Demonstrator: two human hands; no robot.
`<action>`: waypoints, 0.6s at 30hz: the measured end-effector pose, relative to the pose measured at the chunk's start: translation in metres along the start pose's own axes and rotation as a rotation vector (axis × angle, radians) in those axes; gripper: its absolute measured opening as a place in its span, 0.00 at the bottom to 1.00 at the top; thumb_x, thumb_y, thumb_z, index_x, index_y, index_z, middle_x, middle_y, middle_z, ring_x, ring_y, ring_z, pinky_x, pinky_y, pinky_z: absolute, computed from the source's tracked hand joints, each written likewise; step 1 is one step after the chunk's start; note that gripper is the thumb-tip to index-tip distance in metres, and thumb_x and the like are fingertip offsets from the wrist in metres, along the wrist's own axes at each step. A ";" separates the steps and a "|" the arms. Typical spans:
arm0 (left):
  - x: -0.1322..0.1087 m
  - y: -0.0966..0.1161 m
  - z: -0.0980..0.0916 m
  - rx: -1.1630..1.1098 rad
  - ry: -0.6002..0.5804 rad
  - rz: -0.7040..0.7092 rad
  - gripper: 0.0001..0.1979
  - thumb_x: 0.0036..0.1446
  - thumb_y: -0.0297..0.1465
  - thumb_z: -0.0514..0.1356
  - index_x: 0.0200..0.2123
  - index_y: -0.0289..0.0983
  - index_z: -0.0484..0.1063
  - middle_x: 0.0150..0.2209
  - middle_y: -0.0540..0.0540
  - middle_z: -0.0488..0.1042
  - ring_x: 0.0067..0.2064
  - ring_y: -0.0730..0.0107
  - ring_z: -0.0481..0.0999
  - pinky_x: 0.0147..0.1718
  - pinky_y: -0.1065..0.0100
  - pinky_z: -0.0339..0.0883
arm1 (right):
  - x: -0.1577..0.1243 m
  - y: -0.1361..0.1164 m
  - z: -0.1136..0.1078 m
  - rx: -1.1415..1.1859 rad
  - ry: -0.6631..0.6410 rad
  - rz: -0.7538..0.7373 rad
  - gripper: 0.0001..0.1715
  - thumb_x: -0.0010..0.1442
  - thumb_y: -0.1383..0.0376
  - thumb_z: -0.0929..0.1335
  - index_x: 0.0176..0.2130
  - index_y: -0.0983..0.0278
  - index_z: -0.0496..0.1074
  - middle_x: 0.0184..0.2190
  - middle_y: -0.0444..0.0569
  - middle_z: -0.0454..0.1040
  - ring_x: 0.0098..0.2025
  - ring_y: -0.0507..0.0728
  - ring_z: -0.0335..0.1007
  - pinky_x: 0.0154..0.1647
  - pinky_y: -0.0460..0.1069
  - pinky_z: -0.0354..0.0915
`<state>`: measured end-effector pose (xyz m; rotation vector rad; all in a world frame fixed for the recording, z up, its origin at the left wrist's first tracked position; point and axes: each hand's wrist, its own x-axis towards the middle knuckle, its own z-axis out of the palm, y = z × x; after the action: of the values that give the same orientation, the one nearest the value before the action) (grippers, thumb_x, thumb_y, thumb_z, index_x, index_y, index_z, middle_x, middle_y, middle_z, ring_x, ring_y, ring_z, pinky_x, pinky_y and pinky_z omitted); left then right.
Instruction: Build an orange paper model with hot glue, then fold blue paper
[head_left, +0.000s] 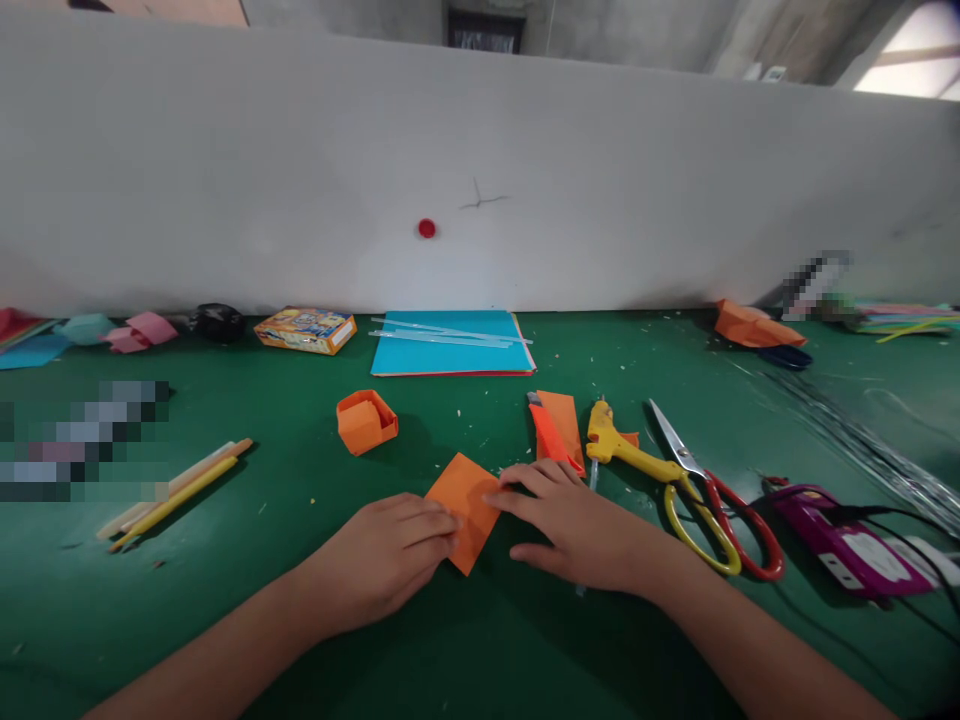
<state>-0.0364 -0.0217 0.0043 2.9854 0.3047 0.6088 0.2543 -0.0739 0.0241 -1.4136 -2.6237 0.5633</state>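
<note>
A folded piece of orange paper [465, 503] lies on the green table [300, 620] just in front of me. My left hand [382, 565] rests on its lower left edge, fingers together and pressing down. My right hand [570, 520] lies flat with fingers stretched out, fingertips touching the paper's right edge. A small orange paper box [365, 421] stands a little further back on the left. An orange utility knife [551, 435] on an orange paper strip lies just beyond my right hand.
A yellow glue gun [622, 450], red-and-yellow scissors [712, 510] and a purple device [840, 540] lie to the right. A stack of blue paper [450, 345] with clear sticks, a small carton [305, 329] and paper pieces line the white wall. Pencils [176, 488] lie left.
</note>
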 end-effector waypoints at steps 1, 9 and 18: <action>0.000 0.000 0.000 0.000 0.009 0.002 0.12 0.69 0.24 0.54 0.50 0.35 0.75 0.50 0.42 0.82 0.49 0.60 0.82 0.49 0.58 0.75 | 0.000 0.001 0.001 0.002 0.006 0.000 0.35 0.68 0.56 0.71 0.69 0.52 0.61 0.66 0.52 0.63 0.65 0.68 0.57 0.66 0.67 0.60; -0.001 -0.001 0.002 -0.037 -0.014 -0.028 0.11 0.69 0.25 0.55 0.48 0.36 0.75 0.50 0.43 0.82 0.50 0.61 0.80 0.49 0.60 0.73 | -0.003 -0.002 0.004 -0.039 0.035 -0.026 0.33 0.70 0.58 0.69 0.69 0.58 0.61 0.62 0.54 0.67 0.60 0.68 0.61 0.62 0.66 0.65; 0.003 0.002 0.000 -0.064 -0.057 -0.060 0.11 0.70 0.29 0.57 0.52 0.39 0.74 0.50 0.43 0.80 0.50 0.61 0.79 0.49 0.60 0.70 | -0.002 -0.006 0.003 -0.011 0.038 0.004 0.28 0.67 0.59 0.72 0.64 0.58 0.67 0.60 0.54 0.68 0.59 0.67 0.63 0.62 0.66 0.65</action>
<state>-0.0335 -0.0226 0.0061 2.9145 0.3615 0.5163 0.2499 -0.0791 0.0236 -1.4191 -2.5985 0.5180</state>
